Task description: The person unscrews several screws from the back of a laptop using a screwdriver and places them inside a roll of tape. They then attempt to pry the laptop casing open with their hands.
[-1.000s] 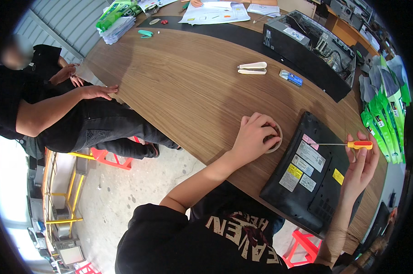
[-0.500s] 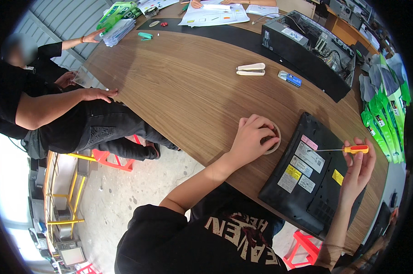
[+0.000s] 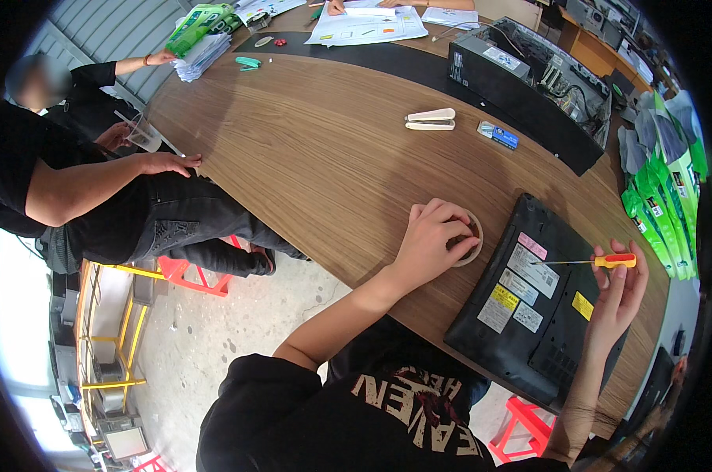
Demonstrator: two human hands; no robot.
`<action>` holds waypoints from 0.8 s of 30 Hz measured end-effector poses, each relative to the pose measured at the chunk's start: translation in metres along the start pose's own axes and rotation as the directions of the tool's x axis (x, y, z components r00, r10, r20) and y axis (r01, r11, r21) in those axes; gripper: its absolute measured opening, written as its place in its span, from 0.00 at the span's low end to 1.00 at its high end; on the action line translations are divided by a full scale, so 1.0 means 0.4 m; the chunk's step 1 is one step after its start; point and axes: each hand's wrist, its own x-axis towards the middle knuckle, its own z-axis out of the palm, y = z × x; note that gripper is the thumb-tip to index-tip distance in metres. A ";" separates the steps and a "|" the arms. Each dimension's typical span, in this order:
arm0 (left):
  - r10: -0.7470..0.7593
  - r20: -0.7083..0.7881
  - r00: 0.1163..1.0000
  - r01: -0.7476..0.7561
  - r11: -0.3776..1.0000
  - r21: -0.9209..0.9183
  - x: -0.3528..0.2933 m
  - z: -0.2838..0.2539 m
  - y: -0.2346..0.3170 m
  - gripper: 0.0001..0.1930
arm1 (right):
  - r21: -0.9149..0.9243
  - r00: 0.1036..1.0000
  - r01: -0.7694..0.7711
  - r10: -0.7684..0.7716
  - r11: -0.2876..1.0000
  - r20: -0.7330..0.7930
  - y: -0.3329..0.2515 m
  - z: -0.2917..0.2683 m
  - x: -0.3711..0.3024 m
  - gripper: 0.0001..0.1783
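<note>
A black laptop (image 3: 557, 324) lies upside down on the table, its underside with several labels facing up. My right hand (image 3: 619, 295) holds a screwdriver (image 3: 616, 260) by its yellow and red handle. The shaft points left across the laptop's labels; whether the tip touches the surface, I cannot tell. Left of the laptop, my left hand (image 3: 436, 242) rests on a pale ring-shaped roll of tape (image 3: 479, 234), fingers curled over it and the thumb at its opening. What lies under the fingers is hidden.
Beyond the laptop are a white stapler (image 3: 431, 119), a small blue box (image 3: 498, 135) and an opened black computer case (image 3: 521, 102). Green packages (image 3: 663, 197) stand at the right. At the left, a seated person (image 3: 96, 181) holds a clear cup (image 3: 143, 132); papers (image 3: 368, 27) lie far off.
The seated person's clear cup has tilted and come further into view. Behind, another person's arm has shifted slightly. My hands and the screwdriver have hardly moved.
</note>
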 end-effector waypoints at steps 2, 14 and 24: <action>0.001 -0.002 1.000 -0.001 1.000 -0.006 -0.002 0.003 -0.003 0.06 | -0.002 1.000 -0.001 0.001 1.000 -0.006 -0.001 -0.007 0.000 0.21; -0.003 -0.014 1.000 0.003 1.000 -0.027 -0.002 0.001 -0.005 0.05 | 0.007 1.000 0.006 -0.006 1.000 -0.018 -0.003 -0.022 -0.002 0.21; -0.006 -0.023 1.000 0.005 0.999 -0.041 -0.002 0.002 -0.008 0.05 | 0.011 0.998 0.022 -0.022 1.000 -0.054 -0.014 -0.028 0.002 0.20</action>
